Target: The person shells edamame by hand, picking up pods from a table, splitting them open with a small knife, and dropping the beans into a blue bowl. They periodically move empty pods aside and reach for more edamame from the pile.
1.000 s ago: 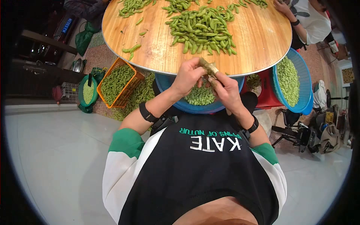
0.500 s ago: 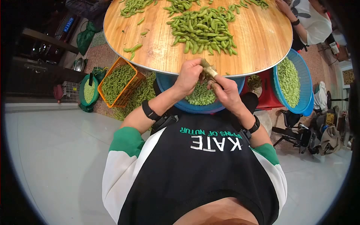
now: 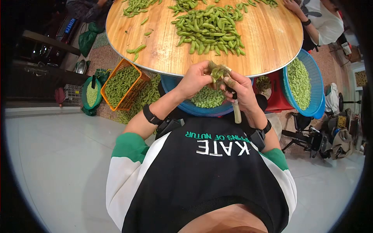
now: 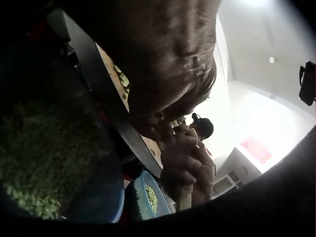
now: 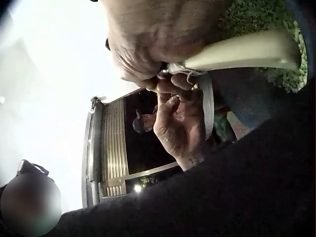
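Observation:
My left hand [image 3: 195, 80] pinches green bean pods [image 3: 219, 72] at the near edge of the round wooden table [image 3: 268, 46]. The right hand [image 3: 244, 92] meets it there, fingers curled round a tool with a pale handle [image 3: 236, 113] that points down toward me. In the right wrist view, white binding wraps the neck of this handle [image 5: 247, 50]; the tool's working end is hidden in the hand. Below both hands sits a blue basin [image 3: 168, 84] with shelled green beans [image 3: 208, 99] in it.
A large heap of pods [image 3: 210, 31] covers the table's middle. Left on the floor stand an orange crate [image 3: 135, 93] of pods and a green basket [image 3: 85, 99]. At right is a blue basket [image 3: 319, 83] of shelled beans. Another person's hand [image 3: 292, 6] rests at the far right edge.
My right hand has turned and shifted slightly right, and the pale handle now shows below it. Green pods now show between the hands, where a pale and brownish piece was before.

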Available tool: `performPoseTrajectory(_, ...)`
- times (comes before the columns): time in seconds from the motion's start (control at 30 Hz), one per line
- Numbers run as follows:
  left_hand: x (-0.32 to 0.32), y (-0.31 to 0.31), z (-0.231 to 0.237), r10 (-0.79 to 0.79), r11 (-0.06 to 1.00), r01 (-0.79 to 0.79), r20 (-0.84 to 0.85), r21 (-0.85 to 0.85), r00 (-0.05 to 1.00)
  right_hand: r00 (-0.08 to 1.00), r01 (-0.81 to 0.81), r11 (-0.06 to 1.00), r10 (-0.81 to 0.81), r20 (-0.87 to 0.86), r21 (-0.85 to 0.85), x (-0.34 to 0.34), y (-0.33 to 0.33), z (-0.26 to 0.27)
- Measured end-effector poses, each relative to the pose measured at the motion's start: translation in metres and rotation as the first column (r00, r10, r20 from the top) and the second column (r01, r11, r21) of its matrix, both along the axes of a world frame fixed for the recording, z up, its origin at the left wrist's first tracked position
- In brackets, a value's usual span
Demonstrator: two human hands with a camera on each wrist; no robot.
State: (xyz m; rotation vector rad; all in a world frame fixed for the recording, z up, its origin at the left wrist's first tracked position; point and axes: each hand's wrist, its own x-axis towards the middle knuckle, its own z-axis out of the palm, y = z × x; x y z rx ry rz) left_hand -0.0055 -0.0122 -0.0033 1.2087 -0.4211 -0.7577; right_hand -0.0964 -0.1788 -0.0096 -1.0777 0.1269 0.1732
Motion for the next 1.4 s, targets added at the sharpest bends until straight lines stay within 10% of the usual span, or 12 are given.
performPoseTrajectory(0.53,-0.005,0.038,0.009,0.21,0.975,-0.218,0.142,0.038,0.967,0.996,-0.078,0.996,0.077,0.033,0.037,0.0,0.016,0.009)
performPoseTrajectory(0.73,-0.007,0.047,0.018,0.123,0.992,-0.126,-0.125,-0.009,0.984,0.999,-0.046,0.998,0.047,0.021,-0.048,0.009,0.018,0.001)
performPoseTrajectory(0.8,-0.017,0.037,0.004,0.083,0.995,-0.091,0.214,0.029,0.973,0.997,0.011,0.995,-0.004,0.073,-0.099,0.01,0.017,-0.001)
performPoseTrajectory(0.93,0.001,0.06,0.008,0.205,0.914,-0.349,0.504,0.209,0.839,0.994,0.094,0.979,-0.083,0.07,-0.183,0.003,-0.002,-0.005)
performPoseTrajectory(1.0,0.017,0.077,0.032,0.078,0.71,-0.65,0.887,0.271,0.456,0.996,0.082,0.98,-0.073,0.055,-0.181,-0.004,-0.007,-0.014)
performPoseTrajectory(1.1,0.051,0.088,0.031,-0.301,0.466,-0.879,0.952,0.098,-0.053,0.999,0.045,0.978,-0.04,0.026,-0.203,-0.007,-0.004,-0.013)
performPoseTrajectory(1.23,0.07,0.049,0.0,-0.046,0.701,-0.675,0.959,0.23,0.28,0.999,-0.028,0.923,0.04,0.024,-0.384,0.017,0.011,-0.005)
performPoseTrajectory(1.3,0.076,0.028,-0.014,-0.104,0.606,-0.734,0.945,0.307,0.31,0.908,0.2,0.557,0.202,0.366,-0.806,0.031,0.018,-0.01)
performPoseTrajectory(1.33,0.08,0.024,-0.017,-0.101,0.61,-0.731,0.945,0.306,0.311,0.934,0.169,0.406,0.225,0.278,-0.898,0.034,0.025,0.007)
performPoseTrajectory(1.4,0.085,0.021,-0.023,-0.059,0.601,-0.737,0.937,0.309,0.344,0.953,0.098,0.346,0.238,0.188,-0.933,0.05,0.038,0.02)
